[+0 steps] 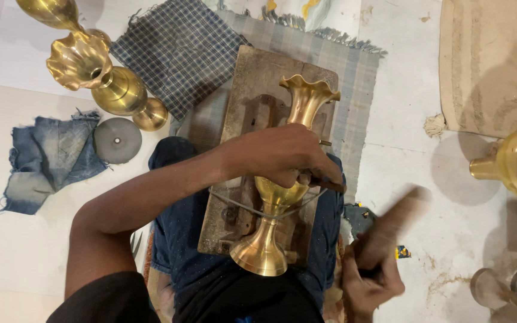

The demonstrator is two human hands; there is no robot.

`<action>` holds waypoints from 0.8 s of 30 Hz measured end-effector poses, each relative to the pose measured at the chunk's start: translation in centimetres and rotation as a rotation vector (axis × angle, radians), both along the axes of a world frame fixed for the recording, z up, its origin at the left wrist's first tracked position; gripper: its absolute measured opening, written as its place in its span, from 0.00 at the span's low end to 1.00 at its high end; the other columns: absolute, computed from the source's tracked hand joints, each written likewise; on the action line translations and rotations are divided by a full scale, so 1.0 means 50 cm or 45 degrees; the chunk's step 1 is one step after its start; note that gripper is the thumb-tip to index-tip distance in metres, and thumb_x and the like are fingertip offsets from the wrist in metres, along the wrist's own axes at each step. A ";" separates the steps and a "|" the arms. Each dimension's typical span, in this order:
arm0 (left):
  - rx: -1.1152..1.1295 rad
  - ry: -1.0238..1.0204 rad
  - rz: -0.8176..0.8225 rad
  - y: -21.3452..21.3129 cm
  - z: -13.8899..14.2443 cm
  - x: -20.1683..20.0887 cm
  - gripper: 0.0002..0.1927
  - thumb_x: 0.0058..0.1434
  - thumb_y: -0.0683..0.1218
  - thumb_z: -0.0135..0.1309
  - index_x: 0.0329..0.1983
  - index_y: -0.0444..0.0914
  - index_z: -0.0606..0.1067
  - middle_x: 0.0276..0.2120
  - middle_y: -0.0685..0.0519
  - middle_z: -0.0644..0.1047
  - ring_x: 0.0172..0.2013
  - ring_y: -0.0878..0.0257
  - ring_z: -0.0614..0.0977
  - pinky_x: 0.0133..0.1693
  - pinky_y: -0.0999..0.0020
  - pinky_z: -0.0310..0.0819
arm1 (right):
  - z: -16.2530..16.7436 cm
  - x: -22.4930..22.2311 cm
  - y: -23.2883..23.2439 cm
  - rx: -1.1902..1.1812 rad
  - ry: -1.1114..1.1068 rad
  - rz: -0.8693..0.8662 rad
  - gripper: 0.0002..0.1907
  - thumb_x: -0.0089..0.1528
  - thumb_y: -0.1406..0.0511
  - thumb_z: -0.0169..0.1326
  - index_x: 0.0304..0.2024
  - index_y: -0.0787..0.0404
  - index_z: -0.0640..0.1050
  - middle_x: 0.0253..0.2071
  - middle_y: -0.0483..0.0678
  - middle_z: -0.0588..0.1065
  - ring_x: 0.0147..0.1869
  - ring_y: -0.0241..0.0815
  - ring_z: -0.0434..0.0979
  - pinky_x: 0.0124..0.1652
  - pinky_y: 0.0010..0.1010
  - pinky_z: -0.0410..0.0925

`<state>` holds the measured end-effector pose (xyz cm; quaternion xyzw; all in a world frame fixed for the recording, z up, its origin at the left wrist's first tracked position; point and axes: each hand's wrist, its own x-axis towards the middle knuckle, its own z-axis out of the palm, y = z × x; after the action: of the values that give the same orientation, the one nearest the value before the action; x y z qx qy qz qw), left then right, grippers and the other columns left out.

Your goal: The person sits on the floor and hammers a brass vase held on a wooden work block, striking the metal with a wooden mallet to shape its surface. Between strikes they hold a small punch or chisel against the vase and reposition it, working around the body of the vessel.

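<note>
Floor: pale, with a striped rug (354, 78) under a wooden board (252, 78).
Left hand (285, 157): grip closed on a small tool, pressed against the brass vase (282, 179).
Right hand (369, 281): grip closed around a blurred wooden mallet (393, 224).

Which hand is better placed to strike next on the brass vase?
Probably the right hand: it grips the blurred wooden mallet beside the brass vase. The left hand is occupied, pressing a small tool against the vase.

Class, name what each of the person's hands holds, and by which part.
Left hand grips a thin tool pressed against the brass vase at its middle. Right hand grips a blurred wooden mallet by its lower end.
</note>
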<state>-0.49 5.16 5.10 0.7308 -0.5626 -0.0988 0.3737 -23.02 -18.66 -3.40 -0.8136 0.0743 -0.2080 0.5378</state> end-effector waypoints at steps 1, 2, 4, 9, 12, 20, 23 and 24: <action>0.016 0.005 0.049 -0.001 -0.003 -0.006 0.26 0.50 0.34 0.58 0.52 0.46 0.81 0.26 0.54 0.83 0.22 0.62 0.80 0.26 0.61 0.71 | 0.009 0.006 -0.006 0.043 0.045 0.062 0.36 0.50 0.79 0.56 0.64 0.74 0.74 0.39 0.50 0.78 0.37 0.33 0.77 0.39 0.22 0.70; 0.034 0.005 0.103 -0.001 -0.006 -0.011 0.25 0.51 0.34 0.58 0.52 0.46 0.81 0.25 0.54 0.82 0.22 0.62 0.79 0.25 0.62 0.71 | 0.015 0.017 -0.009 0.005 0.027 0.038 0.33 0.52 0.79 0.57 0.62 0.74 0.75 0.41 0.51 0.79 0.41 0.34 0.78 0.44 0.24 0.71; -0.052 -0.010 0.209 0.003 -0.014 -0.027 0.30 0.46 0.32 0.56 0.53 0.46 0.81 0.26 0.53 0.83 0.20 0.62 0.78 0.26 0.64 0.72 | 0.031 0.038 -0.015 -0.071 -0.004 -0.019 0.27 0.55 0.80 0.60 0.58 0.73 0.76 0.45 0.52 0.80 0.48 0.36 0.80 0.52 0.27 0.73; -0.062 0.063 0.397 0.011 -0.024 -0.052 0.32 0.44 0.32 0.53 0.54 0.45 0.80 0.21 0.51 0.79 0.17 0.64 0.76 0.22 0.66 0.70 | 0.096 0.087 -0.043 -0.032 0.063 0.146 0.29 0.56 0.79 0.57 0.62 0.73 0.75 0.46 0.51 0.78 0.48 0.35 0.77 0.50 0.24 0.71; -0.017 0.118 0.477 0.010 -0.023 -0.059 0.35 0.42 0.31 0.50 0.56 0.45 0.80 0.18 0.51 0.77 0.15 0.64 0.75 0.20 0.67 0.70 | 0.120 0.115 -0.068 0.017 0.121 0.327 0.34 0.53 0.80 0.55 0.65 0.72 0.74 0.48 0.51 0.77 0.48 0.34 0.76 0.48 0.23 0.69; -0.255 0.184 0.593 0.023 -0.048 -0.079 0.35 0.40 0.35 0.51 0.55 0.46 0.80 0.34 0.52 0.84 0.19 0.66 0.79 0.24 0.71 0.75 | 0.117 0.148 -0.117 -0.014 0.023 0.493 0.26 0.53 0.80 0.56 0.56 0.69 0.74 0.44 0.45 0.76 0.44 0.29 0.72 0.48 0.20 0.67; -0.027 0.185 0.682 0.031 -0.065 -0.090 0.26 0.49 0.37 0.56 0.52 0.47 0.82 0.25 0.51 0.83 0.22 0.63 0.81 0.28 0.66 0.73 | 0.143 0.163 -0.128 -0.078 -0.027 0.634 0.17 0.57 0.80 0.58 0.49 0.66 0.76 0.38 0.43 0.74 0.39 0.26 0.68 0.49 0.20 0.66; -0.181 0.153 0.663 0.033 -0.070 -0.093 0.27 0.49 0.38 0.57 0.54 0.46 0.81 0.33 0.51 0.84 0.28 0.62 0.84 0.34 0.67 0.77 | 0.152 0.171 -0.127 -0.122 0.004 0.593 0.27 0.54 0.80 0.59 0.57 0.69 0.75 0.39 0.44 0.75 0.40 0.27 0.69 0.47 0.20 0.66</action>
<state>-5.13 6.82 1.61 0.8155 -0.3383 -0.0030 0.4697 -14.47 -25.00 4.23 -0.8336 -0.1245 -0.0804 0.5321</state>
